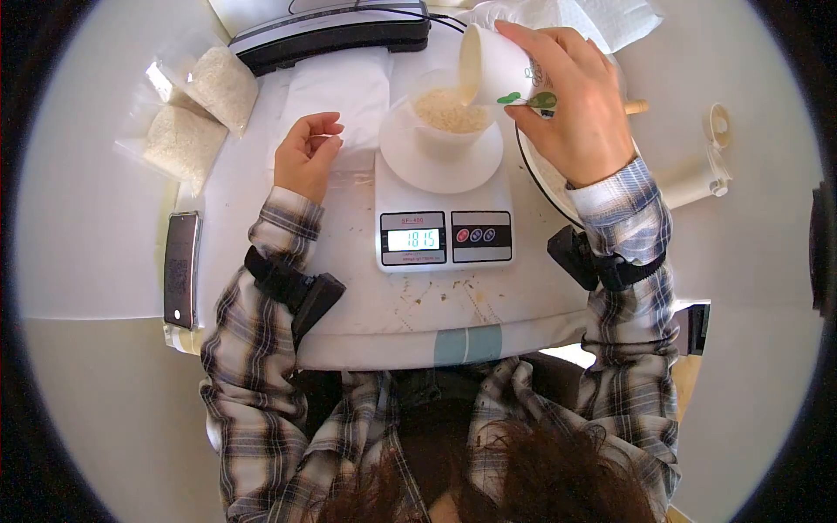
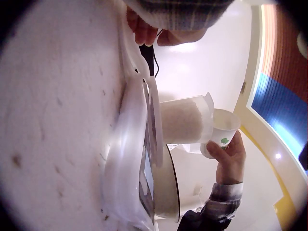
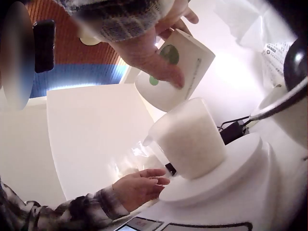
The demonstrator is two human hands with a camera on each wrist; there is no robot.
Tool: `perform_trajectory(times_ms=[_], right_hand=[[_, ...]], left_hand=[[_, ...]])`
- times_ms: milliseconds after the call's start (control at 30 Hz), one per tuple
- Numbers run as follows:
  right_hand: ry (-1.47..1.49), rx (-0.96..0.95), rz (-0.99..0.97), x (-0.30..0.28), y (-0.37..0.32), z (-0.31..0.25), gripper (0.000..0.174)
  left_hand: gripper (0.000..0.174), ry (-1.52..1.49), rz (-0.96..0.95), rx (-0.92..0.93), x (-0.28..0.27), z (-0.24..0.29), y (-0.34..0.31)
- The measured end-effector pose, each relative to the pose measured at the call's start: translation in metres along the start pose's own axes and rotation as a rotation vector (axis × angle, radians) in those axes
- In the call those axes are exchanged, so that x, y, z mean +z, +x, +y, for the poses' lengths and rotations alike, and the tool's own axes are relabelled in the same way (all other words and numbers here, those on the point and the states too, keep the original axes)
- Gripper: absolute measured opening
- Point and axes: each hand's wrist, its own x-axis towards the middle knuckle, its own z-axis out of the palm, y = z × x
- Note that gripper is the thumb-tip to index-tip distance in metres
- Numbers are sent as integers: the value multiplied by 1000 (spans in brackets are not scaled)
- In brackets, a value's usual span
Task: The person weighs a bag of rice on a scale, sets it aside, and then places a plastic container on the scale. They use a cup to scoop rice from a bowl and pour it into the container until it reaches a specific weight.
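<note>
My right hand (image 1: 582,113) grips a white paper cup (image 1: 507,68) with green leaf prints. Its mouth is tipped left, right at the rim of a clear plastic measuring cup (image 2: 185,120). Rice (image 1: 449,111) fills much of that measuring cup, which stands on the round plate of a white kitchen scale (image 1: 445,199). The scale's lit display (image 1: 415,240) shows the digits 1815. To the left of the scale, my left hand (image 1: 305,157) hovers near flat plastic bags (image 1: 340,96), fingers loosely bent and holding nothing.
Filled bags of rice (image 1: 185,142) lie at the far left, above a phone (image 1: 181,268). A black and silver appliance (image 1: 336,42) with cables stands at the back. Right of the scale, a dark-rimmed bowl (image 1: 545,179) sits partly under my right arm, beside an open-lidded pale container (image 1: 689,181).
</note>
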Motion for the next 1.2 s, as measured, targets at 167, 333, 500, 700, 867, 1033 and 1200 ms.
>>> perform_trajectory(times_ms=[167,333,500,700,867,1033,1200], right_hand=[[-20,-1,16,1,0,1,63],[-19,-24,19,1,1,1,63],[-58,-27,-4,-1,2,0,60],[-137,-39,-59,-16,9,-19,58],[-94,39,-109,-20,13,-26,52],[-142,40,-116,-21,14,-28,47],[-192,-48,-101,-19,16,-31,41]], left_hand=[[30,-5,1,3,0,-2,1],[30,-11,0,4,0,-3,1],[29,-16,-3,20,0,-4,1],[29,-17,8,-3,0,-4,2],[29,-19,6,7,0,-4,2],[29,-7,14,-2,1,-2,1],[29,-7,12,-13,0,-3,1]])
